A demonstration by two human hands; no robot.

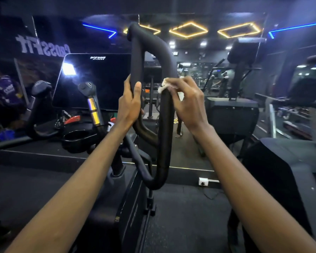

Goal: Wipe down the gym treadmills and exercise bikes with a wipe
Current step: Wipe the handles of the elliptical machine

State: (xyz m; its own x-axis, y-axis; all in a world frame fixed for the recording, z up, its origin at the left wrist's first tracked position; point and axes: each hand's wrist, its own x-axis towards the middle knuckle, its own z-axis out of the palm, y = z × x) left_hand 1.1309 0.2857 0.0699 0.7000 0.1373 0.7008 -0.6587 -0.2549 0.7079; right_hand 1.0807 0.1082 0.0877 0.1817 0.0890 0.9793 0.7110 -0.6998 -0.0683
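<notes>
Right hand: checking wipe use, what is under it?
A crumpled white wipe on the black handlebar; only one edge shows, the right hand covers the rest.

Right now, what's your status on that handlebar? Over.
Left hand grips the black handlebar. Right hand holds white wipe against it. Nothing in the way.

Head camera feed, my notes on the body only. Left forearm (71, 189) fills the lower left of the frame, right forearm (254, 189) the lower right. Both are bare from the frame edge up to the wrist, lean, and smooth. Left grip (130, 103), centre frame: bare, thumbnail short and facing me. Right grip (188, 103), just right of centre: bare, with knuckles and tendons ridged across its back.
</notes>
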